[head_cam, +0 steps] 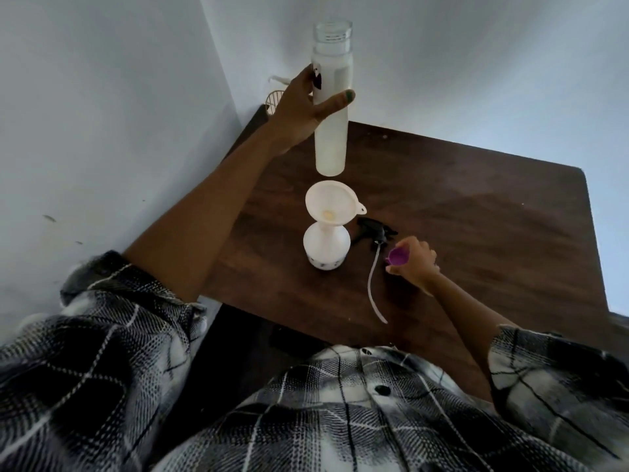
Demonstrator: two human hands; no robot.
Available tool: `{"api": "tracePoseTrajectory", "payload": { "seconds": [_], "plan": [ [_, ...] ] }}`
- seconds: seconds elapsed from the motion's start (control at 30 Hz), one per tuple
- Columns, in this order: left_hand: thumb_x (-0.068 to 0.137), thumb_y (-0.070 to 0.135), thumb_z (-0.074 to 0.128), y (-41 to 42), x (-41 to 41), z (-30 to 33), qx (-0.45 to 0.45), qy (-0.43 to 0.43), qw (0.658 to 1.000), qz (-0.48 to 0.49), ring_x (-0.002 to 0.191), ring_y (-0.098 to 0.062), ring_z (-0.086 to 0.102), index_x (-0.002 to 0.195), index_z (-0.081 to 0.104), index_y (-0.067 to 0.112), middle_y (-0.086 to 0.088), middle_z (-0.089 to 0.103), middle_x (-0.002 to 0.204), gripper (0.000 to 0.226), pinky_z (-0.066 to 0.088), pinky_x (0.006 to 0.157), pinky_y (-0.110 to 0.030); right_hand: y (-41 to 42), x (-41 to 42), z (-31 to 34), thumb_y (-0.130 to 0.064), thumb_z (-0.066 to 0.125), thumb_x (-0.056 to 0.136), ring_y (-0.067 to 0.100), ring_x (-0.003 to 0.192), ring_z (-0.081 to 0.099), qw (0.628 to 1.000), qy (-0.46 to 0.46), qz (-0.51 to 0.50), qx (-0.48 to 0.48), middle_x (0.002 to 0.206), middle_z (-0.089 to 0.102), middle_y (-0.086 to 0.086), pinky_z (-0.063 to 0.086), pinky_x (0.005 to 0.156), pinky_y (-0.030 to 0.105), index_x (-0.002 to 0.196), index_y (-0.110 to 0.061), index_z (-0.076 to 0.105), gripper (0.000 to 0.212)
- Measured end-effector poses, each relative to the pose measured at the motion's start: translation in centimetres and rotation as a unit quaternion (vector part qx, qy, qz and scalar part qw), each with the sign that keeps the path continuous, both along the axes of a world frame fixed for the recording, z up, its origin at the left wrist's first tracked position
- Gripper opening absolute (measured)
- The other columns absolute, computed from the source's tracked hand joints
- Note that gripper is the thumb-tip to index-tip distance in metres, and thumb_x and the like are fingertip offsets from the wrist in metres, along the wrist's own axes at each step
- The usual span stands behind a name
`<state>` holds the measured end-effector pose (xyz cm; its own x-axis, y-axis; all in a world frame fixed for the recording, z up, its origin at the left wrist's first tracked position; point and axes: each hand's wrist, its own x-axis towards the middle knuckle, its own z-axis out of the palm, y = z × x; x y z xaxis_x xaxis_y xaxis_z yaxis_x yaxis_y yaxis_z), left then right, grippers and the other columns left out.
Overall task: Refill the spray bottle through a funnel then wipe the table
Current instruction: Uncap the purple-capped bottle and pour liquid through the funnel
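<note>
A small white spray bottle [326, 247] stands on the dark wooden table [476, 233] with a white funnel [332, 202] set in its neck. My left hand [299, 107] grips a tall frosted water bottle [332, 97], upright and uncapped, held in the air just above the funnel. My right hand [413, 262] rests on the table to the right, holding a small purple cap [397, 256]. The black spray head [374, 231] with its long dip tube [373, 287] lies on the table between the spray bottle and my right hand.
The table sits in a corner of white walls. A small wire item [275, 100] stands at the table's far left corner, behind my left hand. My plaid shirt fills the bottom of the view.
</note>
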<state>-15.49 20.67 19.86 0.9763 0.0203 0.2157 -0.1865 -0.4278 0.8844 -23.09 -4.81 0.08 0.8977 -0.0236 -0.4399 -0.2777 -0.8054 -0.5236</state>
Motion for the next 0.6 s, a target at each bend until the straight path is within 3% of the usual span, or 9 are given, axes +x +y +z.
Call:
{"api": "tracePoseTrajectory", "payload": {
  "seconds": [0.13,0.27,0.43,0.5,0.6],
  "plan": [
    [0.083,0.033,0.069,-0.1,-0.1,-0.1,0.006,0.001,1.000,0.001,0.092,0.003,0.058,0.125,0.048,0.009,0.005,0.058,0.106,0.052,0.049,0.074,-0.009,-0.2,-0.4,0.0,-0.029,0.081,0.068,0.029,0.120,0.034,0.999,0.013,0.004,-0.033,0.130,0.035,0.008,0.037,0.098,0.046,0.112,-0.026,0.045,0.057],
    [0.084,0.029,0.069,-0.4,-0.3,-0.4,-0.005,0.010,1.000,-0.009,0.092,0.002,0.058,0.126,0.047,0.007,0.002,0.059,0.108,0.052,0.049,0.070,-0.009,-1.1,-0.5,-0.1,-0.046,0.077,0.068,0.031,0.124,0.032,0.997,0.034,0.036,-0.056,0.132,0.032,0.007,0.033,0.101,0.050,0.122,-0.027,0.042,0.067],
    [0.082,0.031,0.070,-0.3,-0.1,-0.2,-0.016,0.023,0.999,-0.020,0.099,-0.008,0.061,0.127,0.048,0.011,-0.001,0.061,0.117,0.054,0.051,0.078,-0.014,-1.3,1.0,1.6,-0.038,0.062,0.083,0.030,0.117,0.041,0.989,-0.099,-0.096,-0.048,0.124,0.046,0.009,0.034,0.099,0.048,0.108,-0.021,0.056,0.031],
    [0.081,0.032,0.071,-0.2,0.0,0.1,-0.016,0.023,0.999,-0.025,0.104,-0.013,0.061,0.127,0.048,0.013,-0.002,0.062,0.120,0.054,0.050,0.084,-0.020,-0.9,2.6,3.3,-0.030,0.061,0.084,0.031,0.112,0.047,0.974,-0.156,-0.164,-0.004,0.119,0.053,0.011,0.038,0.095,0.048,0.102,-0.019,0.059,0.021],
    [0.080,0.033,0.072,-0.5,0.4,0.1,-0.015,0.025,0.999,-0.023,0.104,-0.015,0.061,0.126,0.049,0.015,-0.001,0.061,0.119,0.055,0.051,0.087,-0.027,0.6,6.0,6.4,-0.020,0.067,0.080,0.026,0.099,0.055,0.966,-0.156,-0.135,0.153,0.113,0.059,0.013,0.046,0.085,0.043,0.104,-0.019,0.055,0.027]
  ]
}}
